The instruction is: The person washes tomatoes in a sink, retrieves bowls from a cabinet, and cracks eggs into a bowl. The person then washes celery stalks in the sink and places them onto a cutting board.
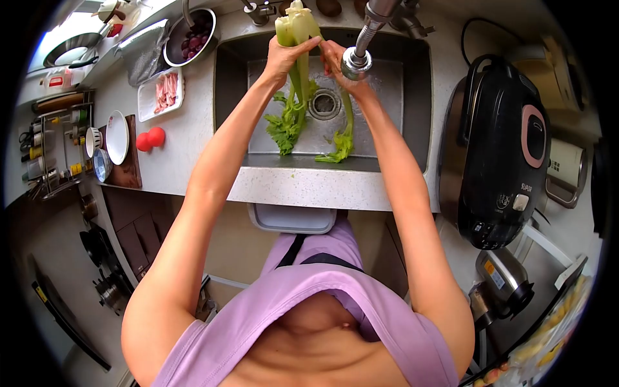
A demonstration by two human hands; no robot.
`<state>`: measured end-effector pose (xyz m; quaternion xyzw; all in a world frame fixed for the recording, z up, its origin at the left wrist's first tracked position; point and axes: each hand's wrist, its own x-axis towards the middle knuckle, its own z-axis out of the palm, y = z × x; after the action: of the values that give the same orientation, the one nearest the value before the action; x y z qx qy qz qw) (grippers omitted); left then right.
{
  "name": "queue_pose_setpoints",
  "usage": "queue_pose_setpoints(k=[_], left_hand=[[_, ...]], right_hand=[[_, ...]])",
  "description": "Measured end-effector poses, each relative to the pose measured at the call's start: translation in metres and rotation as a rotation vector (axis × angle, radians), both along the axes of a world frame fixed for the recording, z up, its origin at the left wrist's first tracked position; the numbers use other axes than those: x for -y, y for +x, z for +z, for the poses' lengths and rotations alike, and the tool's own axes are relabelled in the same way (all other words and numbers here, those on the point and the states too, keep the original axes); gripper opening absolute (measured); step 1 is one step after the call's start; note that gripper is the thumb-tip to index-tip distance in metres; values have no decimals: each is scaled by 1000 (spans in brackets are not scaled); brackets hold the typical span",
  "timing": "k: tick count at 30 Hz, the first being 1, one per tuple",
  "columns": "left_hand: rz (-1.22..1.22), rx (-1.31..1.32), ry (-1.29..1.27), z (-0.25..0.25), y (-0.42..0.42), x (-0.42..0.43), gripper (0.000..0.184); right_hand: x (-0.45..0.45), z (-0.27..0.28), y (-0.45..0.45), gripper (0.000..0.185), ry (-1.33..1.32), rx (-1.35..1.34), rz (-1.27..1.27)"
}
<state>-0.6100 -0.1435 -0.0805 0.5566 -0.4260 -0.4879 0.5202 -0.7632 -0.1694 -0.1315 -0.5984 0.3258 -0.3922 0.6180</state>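
My left hand point(287, 61) is wrapped round a bunch of celery point(304, 27) over the sink point(393, 122). The pale base of the bunch points away from me, and its green leaves hang toward the near side of the basin. My right hand point(338, 61) is closed on a celery stalk point(349, 116) beside the bunch; its leafy end hangs low in the sink. Whether this stalk is still joined to the bunch I cannot tell. The faucet head point(356, 63) hides part of my right hand.
Left of the sink are a metal bowl of dark red round fruit point(201, 51), a tray of sliced meat point(173, 92), two red round items point(150, 138) and a white plate point(117, 137). A black rice cooker point(496, 155) stands on the right.
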Motion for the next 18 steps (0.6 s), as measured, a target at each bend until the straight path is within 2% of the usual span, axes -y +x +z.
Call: queue_pose_setpoints(k=[1, 2, 3, 7, 10, 11, 14, 16, 18], left_hand=[[31, -41, -45, 0, -3, 1, 26], [61, -83, -89, 0, -7, 1, 24], [90, -124, -134, 1, -9, 2, 22], [176, -106, -136, 7, -14, -4, 25], [381, -40, -197, 17, -16, -4, 23], [379, -38, -198, 18, -11, -3, 23], [573, 49, -340, 23, 12, 1, 23], [608, -32, -415, 44, 23, -2, 30], [592, -73, -420, 51, 30, -4, 36]], right_hand=[[1, 3, 0, 41, -98, -28, 10], [1, 15, 0, 43, -75, -140, 54], [0, 22, 0, 43, -76, -141, 58], [-8, 36, 8, 29, -164, -164, 56], [-15, 20, 6, 14, -169, -177, 49], [-20, 9, 1, 14, -169, -175, 47], [-34, -38, -25, 12, -112, -195, 133], [-41, -62, -50, 10, -320, -614, 168], [-36, -86, -63, 12, -318, -637, 140]])
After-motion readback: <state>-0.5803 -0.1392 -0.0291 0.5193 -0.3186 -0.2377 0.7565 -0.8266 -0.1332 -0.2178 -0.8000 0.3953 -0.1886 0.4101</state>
